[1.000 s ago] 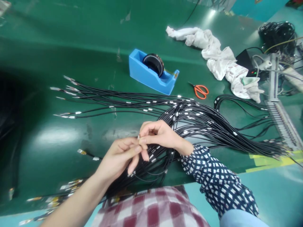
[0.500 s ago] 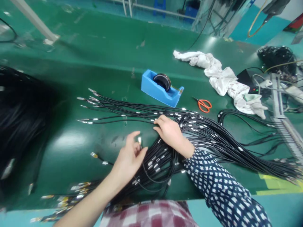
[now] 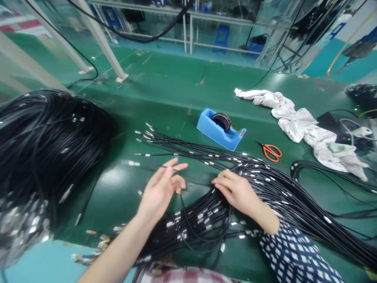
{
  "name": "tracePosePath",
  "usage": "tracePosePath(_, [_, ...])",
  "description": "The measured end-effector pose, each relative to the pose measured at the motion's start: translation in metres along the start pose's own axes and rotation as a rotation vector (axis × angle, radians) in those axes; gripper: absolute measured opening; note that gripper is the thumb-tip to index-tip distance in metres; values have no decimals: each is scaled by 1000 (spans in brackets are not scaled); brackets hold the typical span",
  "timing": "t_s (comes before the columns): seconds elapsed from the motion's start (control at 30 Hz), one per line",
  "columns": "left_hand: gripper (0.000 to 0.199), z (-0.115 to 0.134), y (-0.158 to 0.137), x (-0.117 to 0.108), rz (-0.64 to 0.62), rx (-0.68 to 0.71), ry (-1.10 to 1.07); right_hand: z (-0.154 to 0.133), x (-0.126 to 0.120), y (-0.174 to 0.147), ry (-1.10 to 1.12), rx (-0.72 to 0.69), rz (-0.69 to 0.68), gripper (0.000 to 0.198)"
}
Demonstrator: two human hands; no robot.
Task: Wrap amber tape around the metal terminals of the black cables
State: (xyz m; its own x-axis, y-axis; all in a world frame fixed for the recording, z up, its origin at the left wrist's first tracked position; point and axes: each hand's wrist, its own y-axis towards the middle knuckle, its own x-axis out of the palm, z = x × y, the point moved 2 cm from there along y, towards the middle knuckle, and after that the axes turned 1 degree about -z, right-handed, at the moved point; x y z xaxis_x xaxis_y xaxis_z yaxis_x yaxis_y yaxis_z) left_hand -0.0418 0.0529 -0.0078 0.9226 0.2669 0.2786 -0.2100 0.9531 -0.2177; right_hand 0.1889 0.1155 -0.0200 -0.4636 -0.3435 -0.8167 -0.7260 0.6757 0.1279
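Observation:
My left hand [image 3: 163, 188] is over the middle of the bench, its thumb and fingers curled on a thin black cable. Near its fingertips, a small gold-coloured connector shows on a looped cable [image 3: 183, 202]. The far end of the held cable, with white labels [image 3: 131, 163], is smeared by motion left of the hand. My right hand [image 3: 240, 194] pinches a black cable at the edge of the large cable bundle [image 3: 273, 184]; a blurred stretch runs toward my left hand. Below lies another group of labelled cables [image 3: 203, 216], with metal ends toward the lower left.
A blue tape dispenser [image 3: 219, 131] stands behind the cables, with orange-handled scissors [image 3: 271, 152] to its right. A crumpled white cloth [image 3: 300, 124] lies at the back right. A big heap of black cables [image 3: 67, 133] fills the left of the green bench [image 3: 165, 94].
The view has tilted up and turned left. My left hand now has a cable across its fingers, its labelled end blurred. My right hand has drawn back from the upper cable ends.

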Motion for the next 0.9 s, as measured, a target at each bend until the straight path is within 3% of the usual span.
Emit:
tracePosePath(0.07, [24, 11, -2, -4, 79, 57, -175, -2, -3, -7, -2, -42, -70, 22])
tracePosePath(0.13, [19, 14, -10, 2, 22, 39, -130, -6, -8, -8, 78, -59, -96, 19])
tracePosePath(0.3, [32, -24, -46, 41, -514, -324, 129, -26, -17, 0, 656, 107, 86, 28])
tracePosePath(0.4, [36, -44, -62, 48, -620, -403, 172, -31, -14, 5, 975, 224, 194, 33])
tracePosePath(0.5, [37, -51, -67, 44, -631, -432, 197, -29, -9, 6, 1178, 312, 251, 31])
tracePosePath(0.63, [35, -45, -62, 39, -603, -414, 223, -27, -3, 6, 1334, 407, 214, 30])
tracePosePath(0.8, [27, -34, -49, 42, -370, -329, 221, -35, 1, 5, 1208, 449, 126, 32])
tracePosePath(0.9, [26, -34, -45, 43, -330, -330, 225, -39, 1, 4, 1038, 418, 100, 34])
